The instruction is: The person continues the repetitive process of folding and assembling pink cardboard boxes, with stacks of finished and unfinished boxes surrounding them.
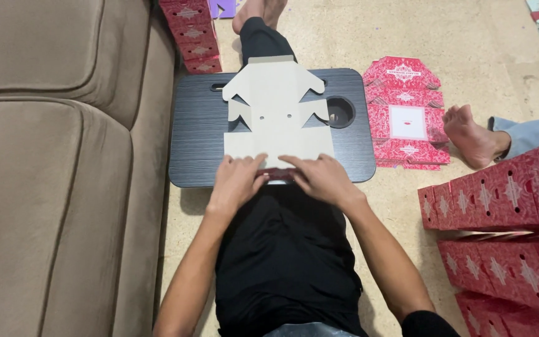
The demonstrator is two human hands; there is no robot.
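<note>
Left hand (235, 181): fingers pressed flat on the near edge of the box cutout (277, 115).
Right hand (320, 179): fingers flat, folding the same edge.
Box cutout: white side up on the black counter (198, 140).
Flat red boxes (405, 112): floor, right of the counter.

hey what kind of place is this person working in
Likely a living room at home, used for box folding: a brown sofa, a dark lap tray over the person's legs on the floor, and stacked red boxes beside them.

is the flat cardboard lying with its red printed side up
No, the flat cardboard on the dark lap tray shows its plain pale side; red shows only at the edge under both hands.
</note>
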